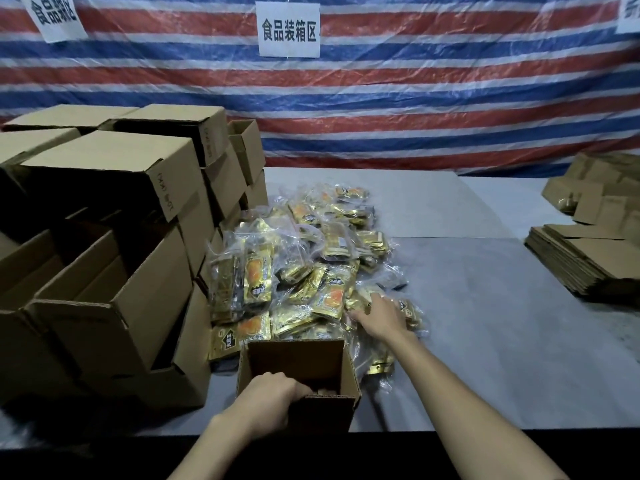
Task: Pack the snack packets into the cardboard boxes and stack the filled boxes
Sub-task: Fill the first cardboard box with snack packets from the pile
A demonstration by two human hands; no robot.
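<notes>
A person's left hand (270, 393) gripped the near rim of a small open cardboard box (298, 358) at the lower centre of the frame. Its fingers (300, 389) were curled over the edge and into the box. The box stood upright near the front edge of a grey bench (485, 323), its flaps up; what it held could not be made out in the dark interior.

The right hand (379, 317) reached forward to the right of centre. Its fingers (360, 311) were spread apart and lay on the near edge of a heap of snack packets (304, 251). The packets were gold and orange, many of them bundled in clear plastic bags. The heap ran from just behind the box up toward the middle of the frame, and some packets touched the box's far wall.

Filling the left side of the frame, stacked boxes (114, 271) rose in several tiers. Some were closed and some had their tops open, and the stack's right edge stood just beside the heap.

At the right edge of the frame, well apart from the hands, lay flattened cartons (581, 261) in a low pile, with more loose cardboard behind them.

Across the upper half of the frame hung a tarpaulin (415, 98) striped red, white and blue. A paper sign (289, 29) printed with black characters was fixed at the top centre. Parts of similar sheets showed at the upper left and upper right corners.
</notes>
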